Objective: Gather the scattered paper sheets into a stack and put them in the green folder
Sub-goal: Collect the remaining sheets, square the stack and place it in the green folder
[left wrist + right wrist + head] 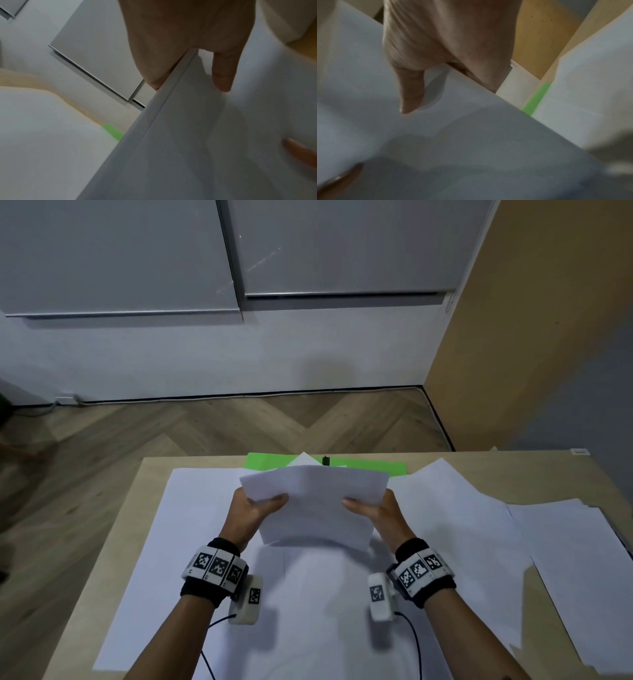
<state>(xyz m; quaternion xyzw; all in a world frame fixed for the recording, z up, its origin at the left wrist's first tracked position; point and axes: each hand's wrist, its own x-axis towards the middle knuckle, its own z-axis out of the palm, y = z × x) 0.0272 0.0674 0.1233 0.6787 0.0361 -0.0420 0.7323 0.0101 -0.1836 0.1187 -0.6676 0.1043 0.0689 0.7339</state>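
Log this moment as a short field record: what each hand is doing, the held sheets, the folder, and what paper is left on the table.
left hand: grips the left edge of the held sheets, thumb on top
right hand: grips the right edge, thumb on top
held sheets: lifted above the table, edges uneven
green folder: at the table's far edge, partly hidden by paper
loose sheets: spread on the table
stage: gathering not finished, nothing filed

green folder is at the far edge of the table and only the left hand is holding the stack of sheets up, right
Not quite: both hands hold it. The head view shows the left hand and right hand each gripping a side of the stack of sheets. The green folder is indeed at the table's far edge.
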